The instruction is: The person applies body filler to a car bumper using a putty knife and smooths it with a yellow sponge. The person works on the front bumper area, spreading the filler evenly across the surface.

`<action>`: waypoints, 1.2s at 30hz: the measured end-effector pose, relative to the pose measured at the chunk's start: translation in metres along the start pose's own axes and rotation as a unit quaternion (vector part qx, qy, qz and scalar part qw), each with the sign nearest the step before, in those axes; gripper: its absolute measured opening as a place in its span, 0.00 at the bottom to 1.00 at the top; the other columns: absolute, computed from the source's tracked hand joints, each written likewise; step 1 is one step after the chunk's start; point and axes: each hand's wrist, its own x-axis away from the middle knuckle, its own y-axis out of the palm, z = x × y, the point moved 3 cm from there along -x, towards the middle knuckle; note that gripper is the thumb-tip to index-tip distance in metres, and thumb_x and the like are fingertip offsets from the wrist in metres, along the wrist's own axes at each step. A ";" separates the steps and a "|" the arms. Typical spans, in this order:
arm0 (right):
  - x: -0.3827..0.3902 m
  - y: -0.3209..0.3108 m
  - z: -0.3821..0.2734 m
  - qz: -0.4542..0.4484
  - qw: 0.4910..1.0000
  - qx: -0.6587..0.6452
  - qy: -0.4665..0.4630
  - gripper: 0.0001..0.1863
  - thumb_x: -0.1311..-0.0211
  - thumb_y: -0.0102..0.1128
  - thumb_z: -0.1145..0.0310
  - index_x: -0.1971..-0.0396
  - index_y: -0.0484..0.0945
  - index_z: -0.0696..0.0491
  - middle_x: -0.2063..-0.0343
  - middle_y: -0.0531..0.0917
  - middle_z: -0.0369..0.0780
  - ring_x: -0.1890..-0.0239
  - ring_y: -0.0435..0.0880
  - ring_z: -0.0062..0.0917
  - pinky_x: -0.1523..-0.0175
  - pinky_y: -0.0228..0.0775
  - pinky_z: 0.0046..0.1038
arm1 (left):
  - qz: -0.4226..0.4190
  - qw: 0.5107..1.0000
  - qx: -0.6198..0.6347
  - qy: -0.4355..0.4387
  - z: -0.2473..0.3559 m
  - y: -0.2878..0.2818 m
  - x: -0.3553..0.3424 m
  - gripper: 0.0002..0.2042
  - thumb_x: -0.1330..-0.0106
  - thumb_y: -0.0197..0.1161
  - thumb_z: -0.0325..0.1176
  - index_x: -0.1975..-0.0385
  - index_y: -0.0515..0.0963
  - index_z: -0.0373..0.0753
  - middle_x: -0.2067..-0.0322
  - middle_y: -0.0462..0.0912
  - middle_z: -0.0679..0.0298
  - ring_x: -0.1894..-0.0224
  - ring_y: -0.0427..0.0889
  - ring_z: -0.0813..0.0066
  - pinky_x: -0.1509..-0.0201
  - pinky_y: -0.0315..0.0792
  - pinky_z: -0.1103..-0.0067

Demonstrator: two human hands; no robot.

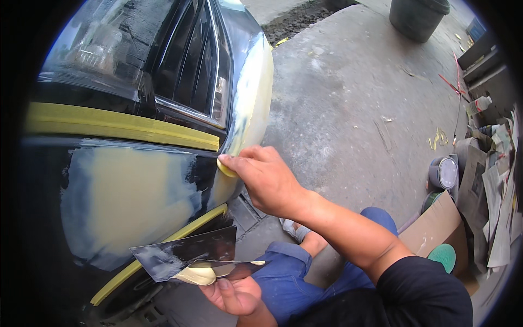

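Now, right hand [268, 182]: pinched around yellow spreader [226, 168], against car [136, 185].
Left hand [235, 298]: half-curled, holding putty board [210, 246] below spreader.

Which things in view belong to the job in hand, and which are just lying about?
Belonging to the job:
yellow spreader in the right fingers
dark plate with pale paste in the left fingers
patched car panel
yellow tape

Apparently just lying about:
dark bucket
bottle
can
green disc
cardboard
papers
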 end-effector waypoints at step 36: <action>-0.045 -0.106 0.162 0.103 0.986 0.086 0.102 0.23 0.40 0.54 0.83 0.45 0.73 0.52 0.54 0.83 0.42 0.53 0.81 0.37 0.48 0.73 0.35 | -0.043 0.995 -0.032 -0.084 -0.016 0.033 0.001 0.25 0.41 0.51 0.25 0.42 0.66 0.22 0.45 0.74 0.46 0.43 0.74 0.57 0.35 0.65 0.67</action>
